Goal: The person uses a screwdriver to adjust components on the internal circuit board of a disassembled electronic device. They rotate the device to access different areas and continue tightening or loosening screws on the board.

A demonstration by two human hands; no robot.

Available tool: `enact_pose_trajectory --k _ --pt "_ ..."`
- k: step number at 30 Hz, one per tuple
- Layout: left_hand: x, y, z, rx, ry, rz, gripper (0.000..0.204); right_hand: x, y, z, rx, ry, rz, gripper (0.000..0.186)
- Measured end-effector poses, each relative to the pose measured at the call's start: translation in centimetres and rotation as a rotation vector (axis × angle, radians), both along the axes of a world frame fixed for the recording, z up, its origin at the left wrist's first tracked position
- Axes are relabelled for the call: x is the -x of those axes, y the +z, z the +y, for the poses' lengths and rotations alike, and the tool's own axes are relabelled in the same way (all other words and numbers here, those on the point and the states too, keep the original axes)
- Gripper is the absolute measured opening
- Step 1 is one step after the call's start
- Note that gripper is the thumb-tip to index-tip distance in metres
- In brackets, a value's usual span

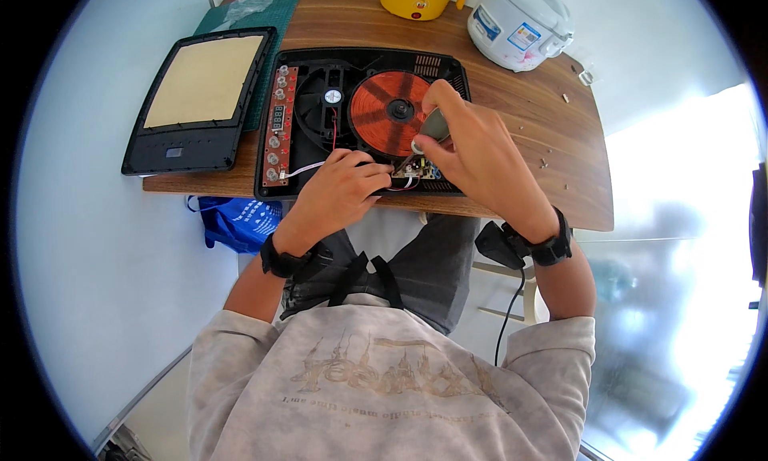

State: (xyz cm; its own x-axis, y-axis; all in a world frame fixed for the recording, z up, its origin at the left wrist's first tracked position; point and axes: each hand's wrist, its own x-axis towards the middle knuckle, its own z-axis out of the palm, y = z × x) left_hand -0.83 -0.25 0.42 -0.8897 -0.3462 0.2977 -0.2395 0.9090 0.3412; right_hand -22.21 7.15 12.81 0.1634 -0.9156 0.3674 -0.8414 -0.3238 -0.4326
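An opened induction cooker base [364, 57] lies on the table in front of me. Inside it are a round copper coil [372, 113], a black fan [312, 129] and a brown control board [276, 153] with a small display. My right hand [488, 149] grips a screwdriver [434, 125] by its grey-green handle. The shaft slants down toward the circuit board [430, 171] at the near edge. My left hand [340, 193] reaches over the casing's front edge, its bent fingertips together beside the screwdriver's tip. What those fingers pinch, if anything, is hidden. Thin wires run close by.
The cooker's top panel [156, 153] lies underside up at the left, partly on a green cutting mat [264, 85]. A yellow pot [412, 1] and a white rice cooker [520, 29] stand at the back. Small loose parts [545, 162] lie right. A blue bag [244, 225] is below the table edge.
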Motion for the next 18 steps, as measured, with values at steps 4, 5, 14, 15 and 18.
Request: enact_pose_trajectory --k 4,5,14,15,18 --pt "0.1 -0.2 -0.1 0.012 -0.001 -0.022 0.025 -0.6 0.6 0.1 -0.062 -0.119 0.189 0.040" --pt "0.0 -0.2 -0.1 0.008 0.000 -0.020 0.026 -1.2 1.2 0.1 -0.123 -0.171 0.267 0.041" --pt "0.0 -0.1 -0.1 -0.018 -0.005 -0.010 0.026 -2.0 -0.2 -0.3 0.011 -0.128 0.224 0.031" --pt "0.0 -0.1 -0.1 -0.014 -0.002 -0.014 0.026 -2.0 -0.3 -0.3 0.002 -0.124 0.197 0.032" --pt "0.0 -0.3 -0.1 0.055 -0.008 0.016 0.024 -1.7 -0.2 -0.5 -0.008 -0.079 0.145 0.035"
